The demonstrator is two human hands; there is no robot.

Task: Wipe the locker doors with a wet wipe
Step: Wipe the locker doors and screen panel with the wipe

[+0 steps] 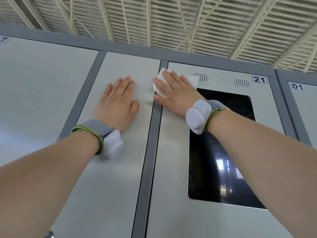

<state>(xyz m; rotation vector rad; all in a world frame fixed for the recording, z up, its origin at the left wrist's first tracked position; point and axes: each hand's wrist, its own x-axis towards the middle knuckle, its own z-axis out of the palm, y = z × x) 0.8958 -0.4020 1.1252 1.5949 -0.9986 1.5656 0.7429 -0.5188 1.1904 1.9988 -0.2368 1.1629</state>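
I look up at a row of light grey locker doors in a dark grey frame. My left hand [119,102] lies flat with straight fingers on the plain middle door [120,169]. My right hand [173,93] presses a white wet wipe [161,79] flat against the upper left corner of the door numbered 21 [171,186], over the frame strip between the two doors. The wipe sticks out above and to both sides of my fingers. Both wrists carry grey bands with white sensor pods.
Door 21 has a large black glossy screen [217,169] and two perforated speaker patches [241,82] near its top. A door labelled 01 [301,107] stands at the far right, another door [34,93] at the left. A slatted ceiling [171,19] is overhead.
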